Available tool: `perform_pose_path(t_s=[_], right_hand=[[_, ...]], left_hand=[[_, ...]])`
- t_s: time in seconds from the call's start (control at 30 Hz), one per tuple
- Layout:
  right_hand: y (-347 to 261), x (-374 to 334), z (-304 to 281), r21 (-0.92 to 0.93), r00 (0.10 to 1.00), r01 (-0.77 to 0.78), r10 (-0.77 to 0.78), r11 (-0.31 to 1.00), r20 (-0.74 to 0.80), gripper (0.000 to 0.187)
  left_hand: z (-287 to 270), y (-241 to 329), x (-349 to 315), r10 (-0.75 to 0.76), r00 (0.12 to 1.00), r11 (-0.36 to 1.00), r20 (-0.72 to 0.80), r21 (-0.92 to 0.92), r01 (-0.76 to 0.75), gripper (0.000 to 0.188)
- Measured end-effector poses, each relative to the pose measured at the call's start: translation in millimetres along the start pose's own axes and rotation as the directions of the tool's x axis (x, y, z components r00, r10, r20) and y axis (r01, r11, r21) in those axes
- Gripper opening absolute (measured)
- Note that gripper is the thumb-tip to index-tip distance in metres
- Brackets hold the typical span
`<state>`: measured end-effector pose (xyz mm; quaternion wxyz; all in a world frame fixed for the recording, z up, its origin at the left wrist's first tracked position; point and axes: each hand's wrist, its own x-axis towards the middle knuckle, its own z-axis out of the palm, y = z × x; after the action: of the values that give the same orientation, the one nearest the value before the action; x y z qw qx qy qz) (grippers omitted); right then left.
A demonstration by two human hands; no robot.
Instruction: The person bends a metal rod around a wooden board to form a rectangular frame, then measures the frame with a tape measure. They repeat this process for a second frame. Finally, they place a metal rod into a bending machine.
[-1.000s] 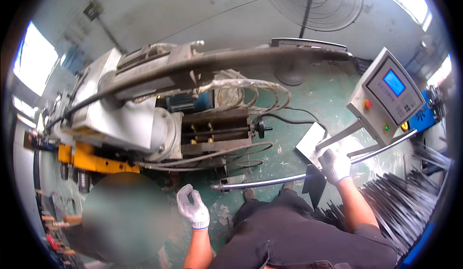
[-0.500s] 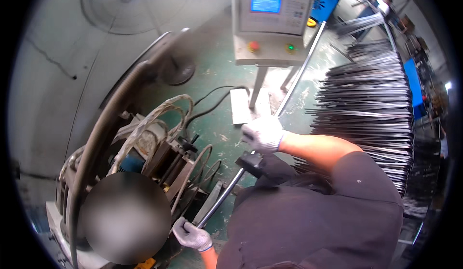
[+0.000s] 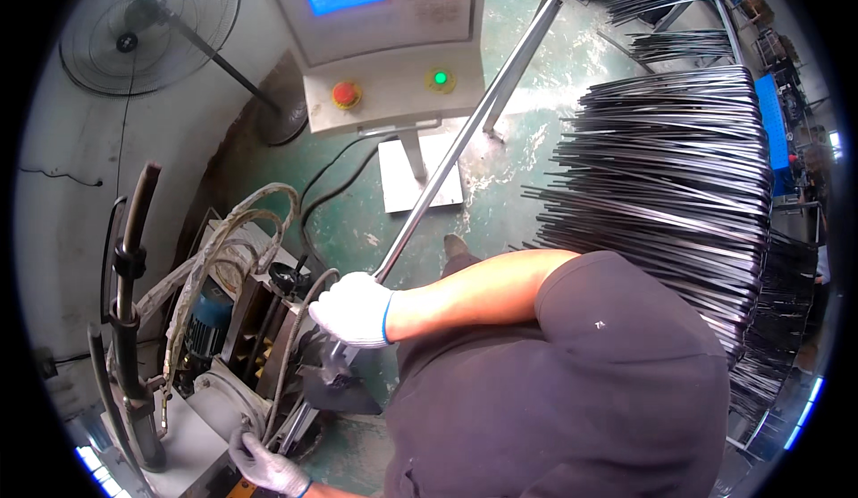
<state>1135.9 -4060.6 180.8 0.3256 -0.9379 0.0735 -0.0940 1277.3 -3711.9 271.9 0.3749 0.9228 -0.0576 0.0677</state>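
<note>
A long shiny metal tube [image 3: 451, 154] slants from the upper right, in front of the control panel, down to the machine at the lower left. My right hand [image 3: 353, 309], in a white knit glove, is closed around its lower part. My left hand [image 3: 268, 464], also gloved, has its fingers curled at the tube's lower end, beside the machine; its grip is partly hidden. Between the hands, a dark block-like part [image 3: 335, 382] sits at the tube, close to my body. How it joins the tube is not clear.
A control panel [image 3: 389, 60] with a lit screen, a red button and a green button stands ahead. At left are a machine with hoses [image 3: 259, 196], a blue motor [image 3: 207, 318] and a pedestal fan [image 3: 127, 42]. A large stack of thin metal rods [image 3: 661, 167] lies at right.
My view has shifted, so the panel looks larger and farther left. My right hand has come down and left along the tube, toward the machine. My left hand stays near the tube's lower end.
</note>
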Motion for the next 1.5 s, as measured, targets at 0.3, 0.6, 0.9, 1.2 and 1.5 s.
perform_pose_path(t_s=[0.3, 0.6, 0.9, 1.2, 1.5], right_hand=[[122.5, -65.5, -137.0, 0.046, 0.951, 0.081, -0.063, 0.996, -0.302, 0.007], [297.4, -161.8, -345.5, -0.021, 0.391, -0.473, 0.188, 0.881, -0.901, 0.012], [514.8, -183.1, -466.2, 0.017, 0.375, -0.707, 0.396, 0.707, -0.838, 0.033], [543.0, -151.6, -490.7, -0.062, 0.66, -0.7, 0.612, 0.711, -0.436, 0.033], [570.2, -142.6, -477.0, -0.164, 0.711, -0.639, 0.496, 0.751, -0.498, 0.025]], left_hand=[[80.9, 195.9, -76.2, 0.269, 0.824, 0.963, 0.498, -0.128, -0.237, 0.023], [224.0, 236.6, -117.9, 0.321, 0.695, 0.946, 0.643, -0.244, -0.211, 0.019], [348.0, 238.4, -145.3, 0.301, 0.861, 0.913, 0.41, 0.135, -0.384, 0.018], [379.6, 289.8, -179.1, 0.283, 0.901, 0.896, 0.328, 0.244, -0.371, 0.019], [414.6, 365.9, -248.7, 0.452, 0.892, 0.891, 0.013, 0.046, -0.452, 0.014]])
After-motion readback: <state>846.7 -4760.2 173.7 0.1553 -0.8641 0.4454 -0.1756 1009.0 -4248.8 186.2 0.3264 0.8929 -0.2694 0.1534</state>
